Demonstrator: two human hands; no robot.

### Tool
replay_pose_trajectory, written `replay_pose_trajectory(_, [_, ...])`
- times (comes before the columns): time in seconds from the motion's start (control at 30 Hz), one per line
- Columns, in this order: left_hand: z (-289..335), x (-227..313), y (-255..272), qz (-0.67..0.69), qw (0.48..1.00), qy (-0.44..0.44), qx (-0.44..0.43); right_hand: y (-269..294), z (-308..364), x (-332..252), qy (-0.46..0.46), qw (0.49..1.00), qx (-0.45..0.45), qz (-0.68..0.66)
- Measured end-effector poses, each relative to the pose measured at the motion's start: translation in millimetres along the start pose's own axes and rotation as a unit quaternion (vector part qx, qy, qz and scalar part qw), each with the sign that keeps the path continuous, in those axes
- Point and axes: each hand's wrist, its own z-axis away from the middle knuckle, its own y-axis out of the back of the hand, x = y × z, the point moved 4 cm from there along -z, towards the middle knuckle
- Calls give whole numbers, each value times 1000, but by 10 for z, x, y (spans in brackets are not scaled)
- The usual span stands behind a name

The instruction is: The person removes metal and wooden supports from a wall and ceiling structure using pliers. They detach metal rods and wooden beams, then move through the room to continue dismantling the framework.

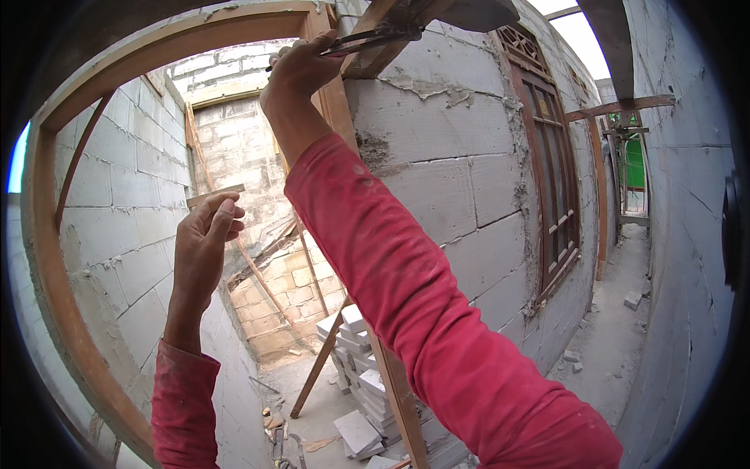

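My right hand (301, 72) is raised to the top right corner of a wooden door frame (168, 39). Its fingers are wrapped round a long dark plier-like tool (379, 36) with a reddish part; its exact kind is unclear. The tool points right, in front of the timber at the corner. Lower and to the left, my left hand (205, 230) is held up inside the frame opening, fingers curled and thumb against the index finger. A short wooden strip (216, 195) shows right at those fingertips. Whether they grip it I cannot tell. Both forearms wear red sleeves.
Pale block walls (437, 187) stand on both sides. Through the opening are a stack of blocks (363, 375), a leaning wooden brace (316, 367) and scattered tools (280, 438). A brown window (551, 148) is at right, beside a passage (617, 313) with rubble. A dark rounded object (480, 12) hangs overhead.
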Motion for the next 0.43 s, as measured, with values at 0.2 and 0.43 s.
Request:
replay_pose_trajectory(0.2, [685, -622, 991, -51, 991, 110, 48, 740, 818, -664, -250, 957, -145, 9])
replay_pose_trajectory(0.43, [714, -1013, 665, 4, 989, 146, -35, 1291, 249, -1774, -255, 860, -235, 374])
